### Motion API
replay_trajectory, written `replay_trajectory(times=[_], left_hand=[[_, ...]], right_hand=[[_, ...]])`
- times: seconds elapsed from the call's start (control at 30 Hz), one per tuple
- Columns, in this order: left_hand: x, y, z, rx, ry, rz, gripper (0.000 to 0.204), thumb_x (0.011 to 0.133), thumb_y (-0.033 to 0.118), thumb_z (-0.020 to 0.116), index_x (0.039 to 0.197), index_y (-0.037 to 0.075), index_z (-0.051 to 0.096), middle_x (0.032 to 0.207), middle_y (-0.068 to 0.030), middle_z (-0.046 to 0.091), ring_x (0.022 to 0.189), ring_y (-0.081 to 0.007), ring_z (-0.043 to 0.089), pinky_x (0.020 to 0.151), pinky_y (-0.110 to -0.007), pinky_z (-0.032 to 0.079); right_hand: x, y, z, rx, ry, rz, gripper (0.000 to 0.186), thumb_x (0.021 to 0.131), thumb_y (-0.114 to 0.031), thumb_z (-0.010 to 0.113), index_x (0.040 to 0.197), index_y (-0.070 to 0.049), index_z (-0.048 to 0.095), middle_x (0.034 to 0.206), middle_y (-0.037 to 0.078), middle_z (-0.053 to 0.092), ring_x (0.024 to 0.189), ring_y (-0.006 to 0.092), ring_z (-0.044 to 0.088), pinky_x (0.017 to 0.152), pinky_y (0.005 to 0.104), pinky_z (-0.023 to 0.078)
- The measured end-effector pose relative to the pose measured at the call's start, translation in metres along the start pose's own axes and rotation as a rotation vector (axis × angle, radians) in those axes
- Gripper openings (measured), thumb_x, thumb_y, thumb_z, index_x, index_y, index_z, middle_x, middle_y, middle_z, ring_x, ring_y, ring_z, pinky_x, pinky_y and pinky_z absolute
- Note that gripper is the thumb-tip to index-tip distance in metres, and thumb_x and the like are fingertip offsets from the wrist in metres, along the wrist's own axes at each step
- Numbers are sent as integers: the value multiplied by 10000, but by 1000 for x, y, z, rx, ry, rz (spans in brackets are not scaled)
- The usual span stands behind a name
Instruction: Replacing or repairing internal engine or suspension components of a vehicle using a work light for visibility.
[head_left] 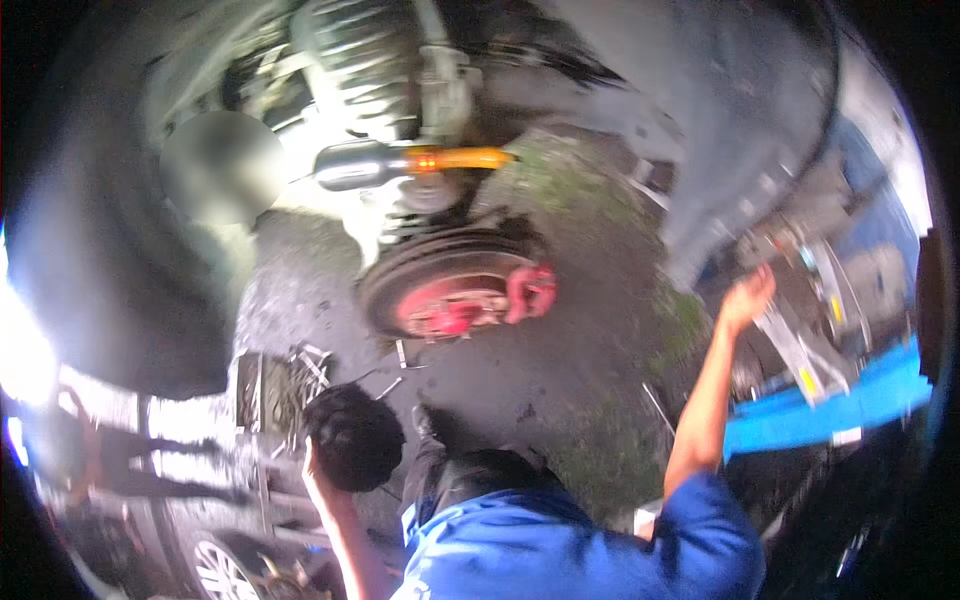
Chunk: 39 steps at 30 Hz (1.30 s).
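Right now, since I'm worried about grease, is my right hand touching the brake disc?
Apart: the head view shows ground between your right hand and the brake disc.

White glare at left rim; coil spring (365, 65) brightly lit; lower right dim; blur throughout; fisheye edges bent.

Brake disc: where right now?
Head view, just left of centre: the brake disc appears below the orange handle, with the red caliper at its right.
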<state>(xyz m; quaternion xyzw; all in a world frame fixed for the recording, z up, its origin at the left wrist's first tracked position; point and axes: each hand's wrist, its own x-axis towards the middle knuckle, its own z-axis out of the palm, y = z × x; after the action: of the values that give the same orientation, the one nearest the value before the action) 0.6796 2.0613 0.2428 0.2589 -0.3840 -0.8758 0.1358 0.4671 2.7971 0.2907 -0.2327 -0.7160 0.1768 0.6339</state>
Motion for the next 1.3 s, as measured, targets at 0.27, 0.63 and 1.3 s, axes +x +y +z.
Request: replay_trajectory(times=[0.27,0.63,1.3], left_hand=[[-10,15,60,197,38,179,340,999,304,546,1161,18,633,1093,-76,665,997,-177,613,885,-328,492],[-80,27,83,-757,-505,-179,544,1016,474,445,1344,46,523,1282,-105,618,1154,-238,594,1022,-390,459],[-29,79,46,50,148,279,863,927,340,663,1541,23,147,1381,-158,488,1196,-197,513,1005,-313,425]], right_hand=[[-171,-330,-112,855,-1274,-144,314,980,-194,569,1241,-23,591,1173,123,639,1015,229,620,871,351,503],[-245,-481,-157,1140,-1808,-555,636,1009,-317,472,1525,-21,248,1564,216,282,1449,360,273,1182,433,215],[-174,-501,-127,1027,-1531,-644,431,953,-203,553,1350,-37,546,1476,198,423,1370,358,397,1109,435,334]])
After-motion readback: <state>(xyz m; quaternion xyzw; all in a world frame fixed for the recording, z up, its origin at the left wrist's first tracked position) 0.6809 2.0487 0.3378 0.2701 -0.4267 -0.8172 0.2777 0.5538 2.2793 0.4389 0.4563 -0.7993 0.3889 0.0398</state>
